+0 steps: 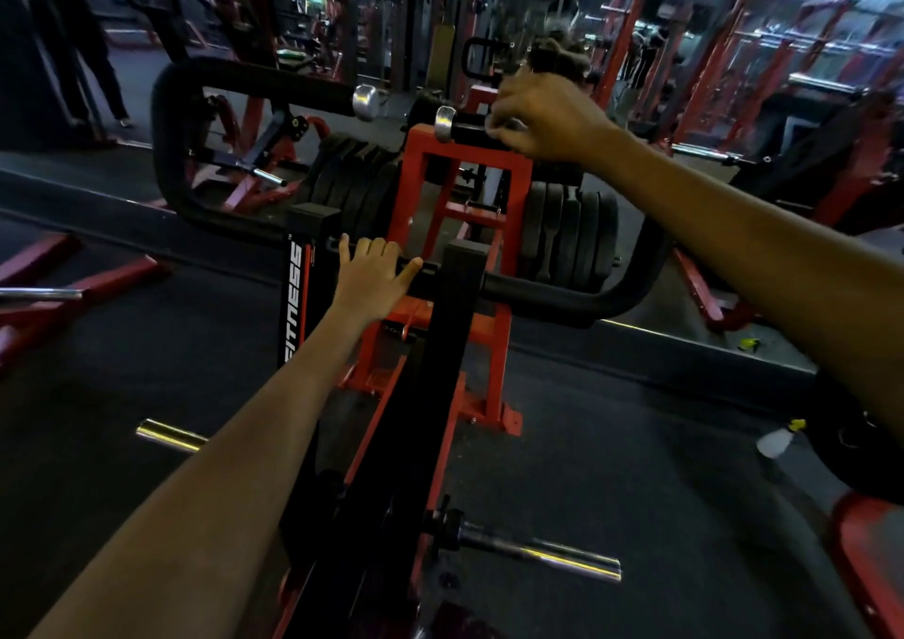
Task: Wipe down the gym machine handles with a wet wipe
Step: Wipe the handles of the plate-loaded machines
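A red-framed gym machine (464,159) has two black padded loop handles with chrome end caps. My right hand (543,120) is closed over the upper bar of the right handle (467,128), just behind its chrome cap (445,123). A small pale patch shows under its fingertips; I cannot tell whether it is the wet wipe. My left hand (374,271) lies on the black crossbar (425,266) between the uprights, fingers curled over it and thumb spread. The left handle (274,85) stands untouched, up and to the left.
Stacks of black weight plates (567,232) sit behind the frame. Chrome bar ends (543,553) jut out low at the front. A white spray bottle (778,440) lies on the dark floor at right. A person's legs (98,75) stand far left. Red racks fill the back.
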A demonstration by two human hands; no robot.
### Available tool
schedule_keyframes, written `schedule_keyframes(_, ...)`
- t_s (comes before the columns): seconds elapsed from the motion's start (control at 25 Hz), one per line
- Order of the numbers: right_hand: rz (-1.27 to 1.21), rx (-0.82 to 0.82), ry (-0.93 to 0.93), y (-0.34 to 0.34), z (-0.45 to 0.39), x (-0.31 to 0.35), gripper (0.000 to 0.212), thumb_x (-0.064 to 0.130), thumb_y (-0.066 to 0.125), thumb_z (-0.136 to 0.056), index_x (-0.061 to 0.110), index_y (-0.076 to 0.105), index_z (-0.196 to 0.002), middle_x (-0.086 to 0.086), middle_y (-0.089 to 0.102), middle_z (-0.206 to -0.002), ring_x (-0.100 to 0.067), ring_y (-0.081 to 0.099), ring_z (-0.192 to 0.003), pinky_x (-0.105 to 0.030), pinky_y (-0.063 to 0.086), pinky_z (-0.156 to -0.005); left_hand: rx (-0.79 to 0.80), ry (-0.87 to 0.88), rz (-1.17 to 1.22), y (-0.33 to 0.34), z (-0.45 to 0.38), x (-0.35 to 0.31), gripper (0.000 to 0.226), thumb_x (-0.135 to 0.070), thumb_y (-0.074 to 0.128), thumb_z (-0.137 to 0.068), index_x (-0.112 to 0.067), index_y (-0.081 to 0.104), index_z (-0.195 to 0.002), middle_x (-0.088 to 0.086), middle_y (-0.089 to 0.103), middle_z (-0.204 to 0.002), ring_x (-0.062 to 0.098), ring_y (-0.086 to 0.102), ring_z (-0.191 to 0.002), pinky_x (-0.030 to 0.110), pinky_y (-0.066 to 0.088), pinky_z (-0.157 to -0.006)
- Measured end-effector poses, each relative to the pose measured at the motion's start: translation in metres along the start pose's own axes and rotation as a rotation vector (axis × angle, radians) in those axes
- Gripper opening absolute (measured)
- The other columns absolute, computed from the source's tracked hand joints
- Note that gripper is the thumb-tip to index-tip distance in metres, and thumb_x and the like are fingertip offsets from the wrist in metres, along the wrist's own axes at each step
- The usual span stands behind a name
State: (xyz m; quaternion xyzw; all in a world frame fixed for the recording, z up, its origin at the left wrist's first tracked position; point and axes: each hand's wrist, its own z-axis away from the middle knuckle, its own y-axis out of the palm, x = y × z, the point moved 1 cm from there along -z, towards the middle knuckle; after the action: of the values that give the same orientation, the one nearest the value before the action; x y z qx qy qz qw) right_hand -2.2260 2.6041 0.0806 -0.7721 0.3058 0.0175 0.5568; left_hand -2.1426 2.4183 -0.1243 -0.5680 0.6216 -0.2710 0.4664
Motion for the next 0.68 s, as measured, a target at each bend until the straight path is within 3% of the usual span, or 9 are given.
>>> schedule_keyframes(0.12,-0.030,-0.027,0.049,0.005,-0.025,0.017,0.028,0.023,0.051,-0.092,0.000,0.065,-0.100,-0.017,0.060,-0.102,-0.028,0.057,-0.095,-0.038,0.047,-0.080,-0.046,0.007,0.051,0.000,0.001,0.002,0.041,-0.038,0.039,-0.099,-0.004,0.058,-0.114,0.015,0.057,-0.117,0.031,0.043,-0.121,0.046,0.004,-0.114)
schedule_keyframes(0.2,-0.007,-0.028,0.001,0.007,-0.027,0.019,0.027,0.023,0.050,-0.092,0.001,0.065,-0.100,-0.017,0.059,-0.104,-0.029,0.056,-0.097,-0.042,0.048,-0.080,-0.055,0.006,0.087,-0.001,0.000,0.004,0.039,-0.036,0.040,-0.100,-0.005,0.059,-0.112,0.014,0.058,-0.114,0.031,0.044,-0.120,0.044,0.005,-0.114)
schedule_keyframes(0.48,0.113,0.160,-0.204,-0.012,0.008,-0.009,0.024,0.012,0.055,-0.089,0.002,0.065,-0.109,-0.020,0.059,-0.110,-0.033,0.052,-0.106,-0.047,0.047,-0.084,-0.006,-0.018,0.070,0.002,-0.003,0.003,0.040,-0.037,0.036,-0.101,-0.005,0.057,-0.113,0.014,0.057,-0.118,0.031,0.041,-0.123,0.046,0.005,-0.114)
schedule_keyframes(0.68,0.250,0.109,-0.343,-0.008,-0.019,0.022,0.036,0.019,0.037,-0.088,-0.002,0.064,-0.100,-0.022,0.057,-0.106,-0.037,0.052,-0.105,-0.049,0.048,-0.080,0.008,-0.046,0.057,-0.001,-0.003,-0.002,0.038,-0.034,0.037,-0.100,-0.004,0.056,-0.113,0.016,0.055,-0.119,0.033,0.040,-0.124,0.047,0.004,-0.115)
